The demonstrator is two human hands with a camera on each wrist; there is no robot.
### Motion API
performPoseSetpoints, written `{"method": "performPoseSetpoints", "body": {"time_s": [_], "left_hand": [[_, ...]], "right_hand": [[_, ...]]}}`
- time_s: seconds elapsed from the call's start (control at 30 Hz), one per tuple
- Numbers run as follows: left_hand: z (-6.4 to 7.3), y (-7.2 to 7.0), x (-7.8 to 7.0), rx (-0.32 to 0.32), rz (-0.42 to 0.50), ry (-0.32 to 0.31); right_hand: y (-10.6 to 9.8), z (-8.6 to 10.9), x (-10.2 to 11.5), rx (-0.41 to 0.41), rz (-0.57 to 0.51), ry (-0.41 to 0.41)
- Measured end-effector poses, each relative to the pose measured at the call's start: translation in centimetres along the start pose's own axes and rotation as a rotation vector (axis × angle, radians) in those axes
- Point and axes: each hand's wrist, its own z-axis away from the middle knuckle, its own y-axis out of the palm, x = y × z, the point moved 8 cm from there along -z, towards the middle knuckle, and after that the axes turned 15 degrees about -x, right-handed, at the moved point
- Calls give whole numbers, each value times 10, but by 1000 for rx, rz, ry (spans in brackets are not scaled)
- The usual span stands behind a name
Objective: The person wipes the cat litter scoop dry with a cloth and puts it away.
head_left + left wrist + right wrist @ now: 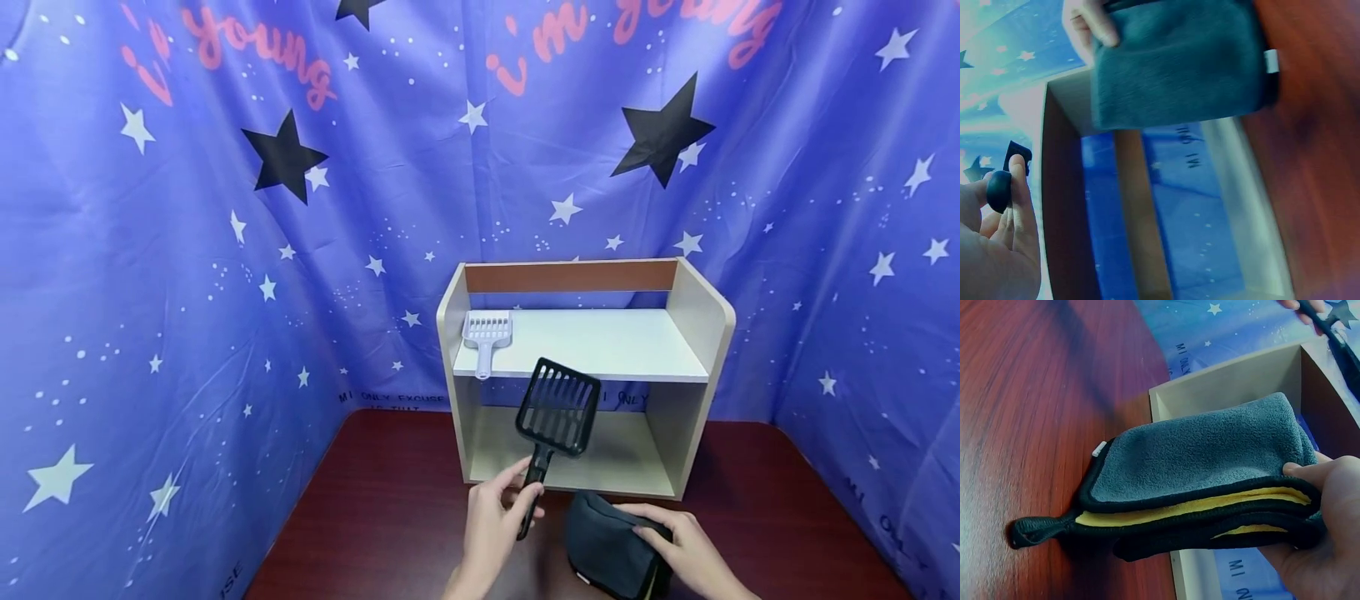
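Note:
My left hand [498, 521] grips the handle of a black slotted litter scoop [558, 407], its head tilted up in front of the shelf. In the left wrist view the handle end [999, 191] shows between thumb and fingers. My right hand [686, 546] holds a folded grey cloth [611, 542] at one edge, thumb on top. The right wrist view shows the cloth's yellow inner side [1166, 514], black trim and a hanging loop [1038, 531]. A white litter scoop [487, 337] lies on the upper shelf board at its left end.
A small two-tier shelf unit [693, 400] stands at the back of the dark red table [360, 517]. Its white upper board [592, 342] has side walls and a brown back rail. Blue curtains [375, 208] with stars hang behind and at both sides.

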Motion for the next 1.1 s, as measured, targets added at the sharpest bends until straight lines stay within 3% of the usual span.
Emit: {"method": "performPoseSetpoints", "body": {"time_s": [0.27,0.47,0.63,0.8,1.1], "left_hand": [[-35,20,-14,21,138,-179],[-60,30,-24,32,146,-176],[-75,36,-28,69,184,-175],[-89,44,-22,124,235,-239],[-103,52,-19,261,294,-320]], "right_hand": [[-13,5,-9,-16,39,59],[-22,8,-12,-57,46,64],[-26,10,-15,-38,37,68],[-26,13,-25,28,-23,159],[-27,16,-31,72,-94,194]]}}
